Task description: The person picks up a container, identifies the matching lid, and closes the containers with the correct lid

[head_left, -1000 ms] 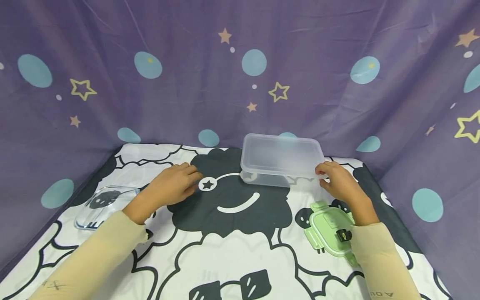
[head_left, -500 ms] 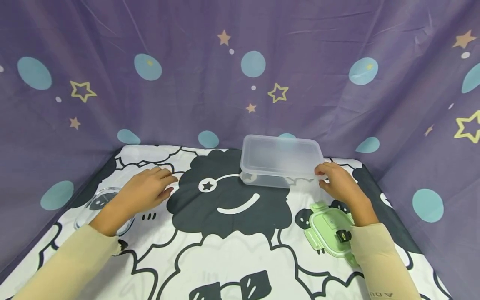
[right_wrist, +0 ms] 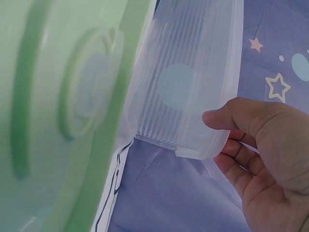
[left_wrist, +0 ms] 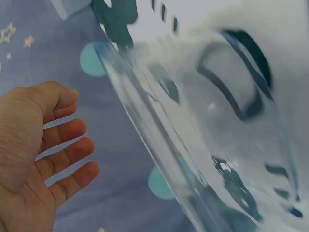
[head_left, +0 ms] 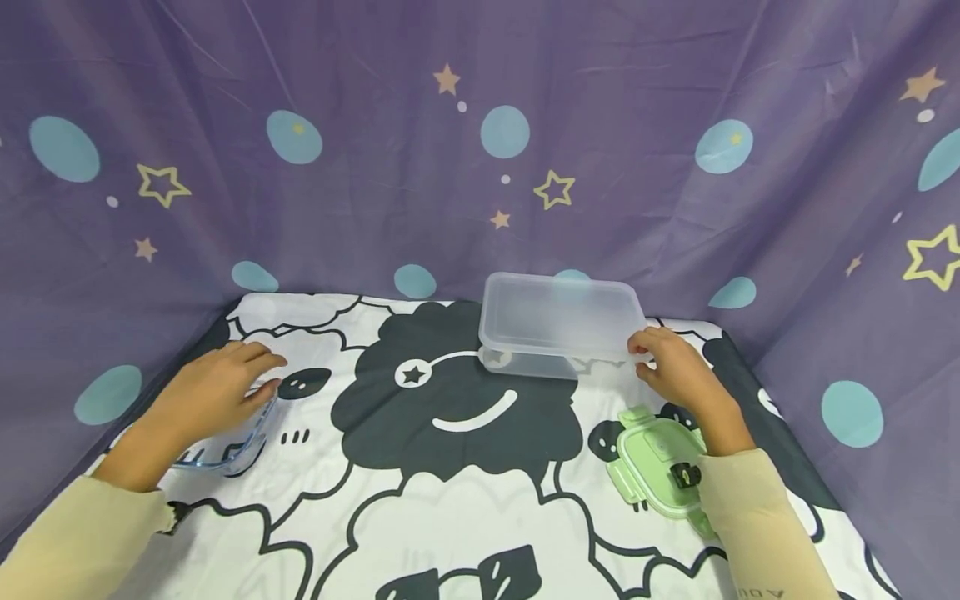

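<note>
From the middle of the sheep-print cloth, the clear glass dish lies at 9 o'clock. The left hand is over it in the head view, fingers loosely bent and spaced, holding nothing; the hand hides which way the dish's long axis runs. Towards 1 o'clock stands the clear plastic box, its long axis running nearly 9 to 3. The right hand pinches the 4 o'clock corner of its frosted top, thumb and fingers close together. At 3 o'clock the green lid sits askew, partly behind the sleeve. By my reading, the right hand's grip is made, the left's is not; the frosted top is on, its seating unclear, while the green lid remains off the dish.
</note>
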A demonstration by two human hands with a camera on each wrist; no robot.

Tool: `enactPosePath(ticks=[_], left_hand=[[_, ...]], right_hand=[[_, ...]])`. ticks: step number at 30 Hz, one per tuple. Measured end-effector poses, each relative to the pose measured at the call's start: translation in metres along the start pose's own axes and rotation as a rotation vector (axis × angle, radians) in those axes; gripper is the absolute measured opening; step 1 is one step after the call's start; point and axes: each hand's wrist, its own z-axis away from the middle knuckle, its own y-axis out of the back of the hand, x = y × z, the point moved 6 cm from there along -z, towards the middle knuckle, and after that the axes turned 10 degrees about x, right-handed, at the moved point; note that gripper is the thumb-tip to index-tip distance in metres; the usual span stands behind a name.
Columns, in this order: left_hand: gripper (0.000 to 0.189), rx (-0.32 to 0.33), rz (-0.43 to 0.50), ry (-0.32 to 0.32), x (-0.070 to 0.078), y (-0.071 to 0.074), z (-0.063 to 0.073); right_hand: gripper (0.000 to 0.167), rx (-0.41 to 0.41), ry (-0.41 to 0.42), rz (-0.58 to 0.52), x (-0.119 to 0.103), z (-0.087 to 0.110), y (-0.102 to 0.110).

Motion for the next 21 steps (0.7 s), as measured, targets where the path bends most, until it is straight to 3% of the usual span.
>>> enactPosePath(ticks=[6, 14, 21], left_hand=[[0.035, -0.012, -0.032, 0.074, -0.027, 0.005, 0.019], [0.037, -0.069, -0.051, 0.221, -0.059, 0.006, 0.043], [0.041, -0.141, -0.035, 0.313, -0.075, 0.005, 0.061]], right_hand=[[0.031, -0.013, -0.003, -0.001, 0.001, -0.002, -0.001], [0.032, -0.007, 0.002, 0.001, 0.002, -0.001, -0.001], [0.033, 0.001, 0.013, 0.003, 0.002, -0.001, -0.001]])
